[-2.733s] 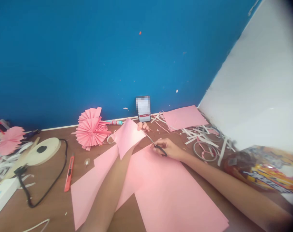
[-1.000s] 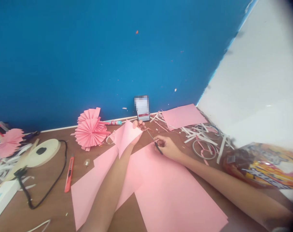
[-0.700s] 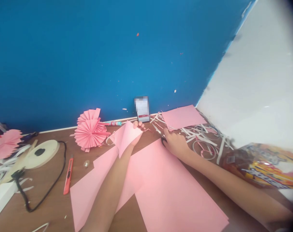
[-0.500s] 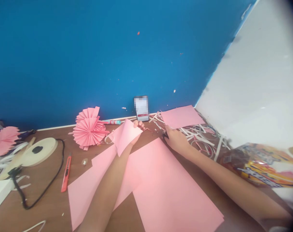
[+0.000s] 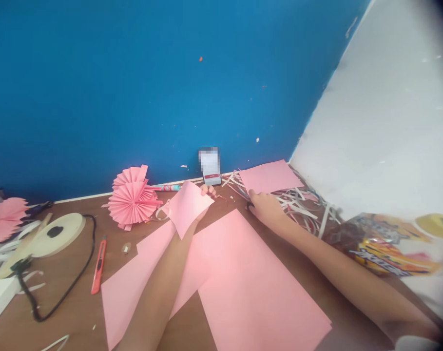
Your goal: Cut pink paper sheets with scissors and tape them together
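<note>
In my left hand (image 5: 206,194) is a small piece of pink paper (image 5: 185,207), its fingers closed around the right edge and the sheet tilted up. My right hand (image 5: 264,205) is closed on a black-handled tool that looks like scissors (image 5: 249,204), mostly hidden by the fingers. Just beyond it lies another pink sheet (image 5: 272,176) over a heap of paper strips. Large pink sheets (image 5: 250,278) spread on the table under and between my forearms. A pleated pink paper fan (image 5: 132,201) stands left of my left hand.
A phone (image 5: 210,166) leans on the blue wall. To the left lie a red box cutter (image 5: 99,265), a cream disc (image 5: 62,235), a black cable (image 5: 69,292) and another pink fan (image 5: 6,218). Shredded white strips (image 5: 303,207) and an orange-brown packet (image 5: 393,248) are on the right.
The paper in my left hand has turned to show a flatter face. My right hand keeps about the same place beside the pink sheet. The view has shifted slightly.
</note>
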`<state>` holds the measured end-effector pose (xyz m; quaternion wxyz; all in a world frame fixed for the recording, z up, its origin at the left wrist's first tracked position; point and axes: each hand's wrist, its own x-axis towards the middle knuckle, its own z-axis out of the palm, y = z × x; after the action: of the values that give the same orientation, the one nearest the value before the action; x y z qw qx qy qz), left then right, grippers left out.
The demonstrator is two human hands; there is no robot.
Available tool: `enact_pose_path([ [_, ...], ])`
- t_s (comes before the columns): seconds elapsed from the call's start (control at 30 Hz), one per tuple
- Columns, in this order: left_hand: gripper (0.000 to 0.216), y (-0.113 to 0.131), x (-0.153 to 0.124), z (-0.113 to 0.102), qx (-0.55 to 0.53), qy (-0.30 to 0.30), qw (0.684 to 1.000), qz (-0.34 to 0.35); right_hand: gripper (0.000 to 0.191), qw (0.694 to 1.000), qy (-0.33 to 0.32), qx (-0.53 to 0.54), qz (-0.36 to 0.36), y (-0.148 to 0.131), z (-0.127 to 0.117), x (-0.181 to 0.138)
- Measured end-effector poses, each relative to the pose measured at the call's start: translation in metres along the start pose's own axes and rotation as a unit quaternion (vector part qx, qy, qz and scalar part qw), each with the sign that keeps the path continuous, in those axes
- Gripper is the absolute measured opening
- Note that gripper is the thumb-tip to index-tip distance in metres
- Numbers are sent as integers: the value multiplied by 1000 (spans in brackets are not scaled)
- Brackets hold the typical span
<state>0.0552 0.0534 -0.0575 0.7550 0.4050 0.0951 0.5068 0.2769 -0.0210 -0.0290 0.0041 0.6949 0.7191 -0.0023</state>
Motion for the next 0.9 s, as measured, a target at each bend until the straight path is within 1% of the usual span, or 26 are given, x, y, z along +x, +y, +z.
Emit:
enact_pose_path([
  [0.07, 69, 1, -2, 3, 1, -29, 1000, 3, 20, 999, 12, -32, 0, -2, 0, -1],
  [0.17, 79, -1, -1, -1, 2, -58, 998, -5, 27, 999, 8, -36, 5, -2, 2, 1],
  [0.23, 83, -4, 4, -11, 10, -74, 997, -24, 32, 1000, -1, -23, 3, 1, 3, 3],
  [0.3, 86, -8, 12, -24, 31, -100, 992, -66, 31, 1000, -8, 0, -10, 5, 3, 6],
  [0.37, 86, -13, 19, -38, 44, -114, 988, -91, 29, 999, -17, 27, -28, 7, 2, 6],
  [0.47, 81, -19, 27, -52, 62, -109, 988, -90, 22, 998, -24, 44, -42, 3, 0, 1],
  [0.53, 77, -23, 29, -57, 90, -117, 985, -88, 18, 998, -13, 35, -42, -4, -1, -5],
  [0.63, 69, -26, 30, -56, 120, -132, 979, -102, 20, 999, -8, 16, -43, -12, -1, -11],
  [0.73, 59, -27, 28, -50, 115, -140, 978, -100, 23, 999, -3, 0, -34, -15, 2, -9],
  [0.8, 52, -28, 27, -44, 105, -137, 980, -94, 22, 1000, 15, -3, -22, -16, 1, -8],
  [0.87, 44, -29, 24, -38, 94, -113, 983, -112, 16, 998, 52, 21, -30, -22, -11, -15],
  [0.9, 41, -30, 23, -36, 90, -89, 983, -131, 13, 993, 81, 58, -57, -26, -21, -22],
])
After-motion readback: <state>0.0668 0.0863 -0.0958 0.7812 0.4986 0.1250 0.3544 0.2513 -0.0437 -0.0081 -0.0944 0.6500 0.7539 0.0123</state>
